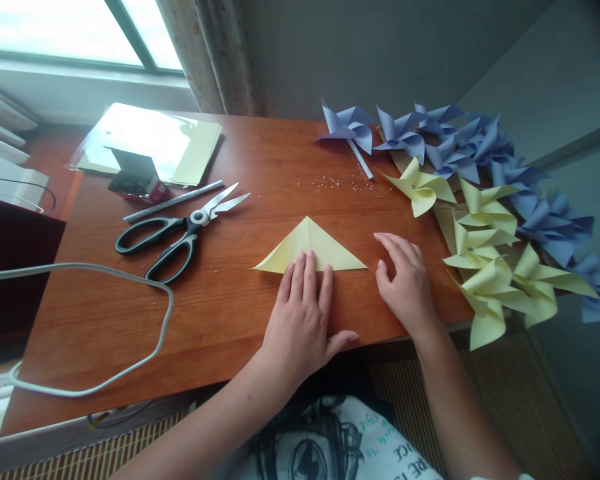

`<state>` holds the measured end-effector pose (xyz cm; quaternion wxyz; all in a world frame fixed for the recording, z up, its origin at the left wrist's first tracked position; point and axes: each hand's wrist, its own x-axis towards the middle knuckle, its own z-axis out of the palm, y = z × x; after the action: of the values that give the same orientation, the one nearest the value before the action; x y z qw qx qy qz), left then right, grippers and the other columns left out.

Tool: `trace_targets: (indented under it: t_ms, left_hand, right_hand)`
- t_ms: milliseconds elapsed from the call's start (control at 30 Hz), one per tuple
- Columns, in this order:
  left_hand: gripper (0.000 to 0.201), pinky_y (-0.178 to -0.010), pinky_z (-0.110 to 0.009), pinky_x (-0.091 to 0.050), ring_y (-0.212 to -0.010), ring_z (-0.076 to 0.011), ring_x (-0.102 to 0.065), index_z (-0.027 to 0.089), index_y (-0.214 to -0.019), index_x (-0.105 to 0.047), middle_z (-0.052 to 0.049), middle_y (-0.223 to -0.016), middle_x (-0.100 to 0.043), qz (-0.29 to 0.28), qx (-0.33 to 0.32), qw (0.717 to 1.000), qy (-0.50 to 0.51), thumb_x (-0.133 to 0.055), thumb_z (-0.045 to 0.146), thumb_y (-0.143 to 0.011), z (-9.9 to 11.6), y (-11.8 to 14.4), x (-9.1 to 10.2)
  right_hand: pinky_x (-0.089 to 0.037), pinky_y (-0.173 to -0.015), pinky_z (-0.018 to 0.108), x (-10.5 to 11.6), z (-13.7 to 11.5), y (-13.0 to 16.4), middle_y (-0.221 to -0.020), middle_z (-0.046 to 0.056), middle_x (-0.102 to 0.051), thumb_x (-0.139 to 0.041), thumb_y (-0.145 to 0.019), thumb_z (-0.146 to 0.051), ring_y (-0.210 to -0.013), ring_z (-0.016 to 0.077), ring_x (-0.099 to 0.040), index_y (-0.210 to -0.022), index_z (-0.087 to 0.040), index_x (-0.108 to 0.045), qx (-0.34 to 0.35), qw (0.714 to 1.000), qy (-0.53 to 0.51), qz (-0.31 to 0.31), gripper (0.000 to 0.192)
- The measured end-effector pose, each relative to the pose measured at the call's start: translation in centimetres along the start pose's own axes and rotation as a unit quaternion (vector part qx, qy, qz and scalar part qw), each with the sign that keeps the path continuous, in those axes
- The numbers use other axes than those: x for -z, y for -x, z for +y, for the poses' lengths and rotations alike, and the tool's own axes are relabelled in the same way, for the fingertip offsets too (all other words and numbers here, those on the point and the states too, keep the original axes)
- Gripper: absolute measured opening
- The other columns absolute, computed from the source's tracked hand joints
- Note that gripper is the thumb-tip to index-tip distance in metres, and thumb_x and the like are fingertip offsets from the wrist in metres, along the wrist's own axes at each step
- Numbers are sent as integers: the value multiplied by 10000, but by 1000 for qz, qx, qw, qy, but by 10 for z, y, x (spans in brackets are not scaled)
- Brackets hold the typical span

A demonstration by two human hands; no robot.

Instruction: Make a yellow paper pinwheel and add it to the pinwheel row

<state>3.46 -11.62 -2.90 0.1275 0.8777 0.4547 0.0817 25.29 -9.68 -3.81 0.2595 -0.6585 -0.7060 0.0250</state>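
Note:
A pale yellow paper (311, 243), folded into a flat triangle, lies on the wooden table (220, 313). My left hand (303, 320) lies flat with its fingertips pressing on the triangle's lower edge. My right hand (405, 280) rests on the table just right of the triangle, fingers loosely spread, holding nothing.
Black-handled scissors (180, 233) and a metal ruler (173, 201) lie to the left, by a small red box (139, 181) and a paper stack (145, 140). Yellow pinwheels (485, 257) and blue pinwheels (445, 137) crowd the right edge. A grey cable (160, 300) loops over the left front.

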Motion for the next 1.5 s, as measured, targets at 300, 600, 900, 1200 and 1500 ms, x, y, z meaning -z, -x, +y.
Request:
trace_targets:
  t_ms: [300,600,900,1200,1500]
  left_hand:
    - [1037,-1222,-560,-182,-1531,-454,-127,26,-1555,-306,-342,-1624,-172,2,-4,1000,-6,-447,775,-851,0,1,-1]
    - [949,-1234,-509,-217,-1528,-409,-206,-11,-1522,-365,-299,-1613,-263,-21,-32,998,-52,-456,700,-900,-10,2,13]
    - [905,-1224,-506,-267,-1507,-407,-276,-64,-1487,-402,-293,-1594,-308,-15,-7,988,-152,-512,627,-913,-52,39,30]
    - [850,-1199,-550,-296,-1488,-435,-304,-103,-1476,-381,-331,-1577,-314,-1,8,985,-173,-418,576,-966,-73,59,42]
    - [811,-1190,-538,-310,-1448,-444,-375,-123,-1429,-434,-348,-1527,-397,52,29,986,-153,-395,553,-983,-67,53,41]
  right_hand:
    - [-558,-1015,394,-25,-59,-15,-1193,74,-691,-501,-968,-212,-1140,204,-668,-1268,-259,-564,-85,903,-414,-83,310]
    - [-546,-1011,404,-33,-61,-22,-1177,89,-676,-503,-951,-192,-1101,206,-662,-1306,-246,-546,-50,936,-330,-115,361]
    - [-532,-1008,400,-33,-64,-21,-1182,91,-672,-504,-969,-218,-1109,210,-648,-1323,-246,-531,-44,939,-324,-109,356]
    - [-528,-1005,406,-31,-64,-21,-1179,96,-668,-512,-964,-225,-1105,214,-640,-1315,-232,-547,-53,932,-339,-115,353]
    - [-521,-1041,428,-29,-56,-31,-1121,73,-721,-609,-893,-248,-1103,220,-671,-1179,-223,-640,-162,824,-528,-126,289]
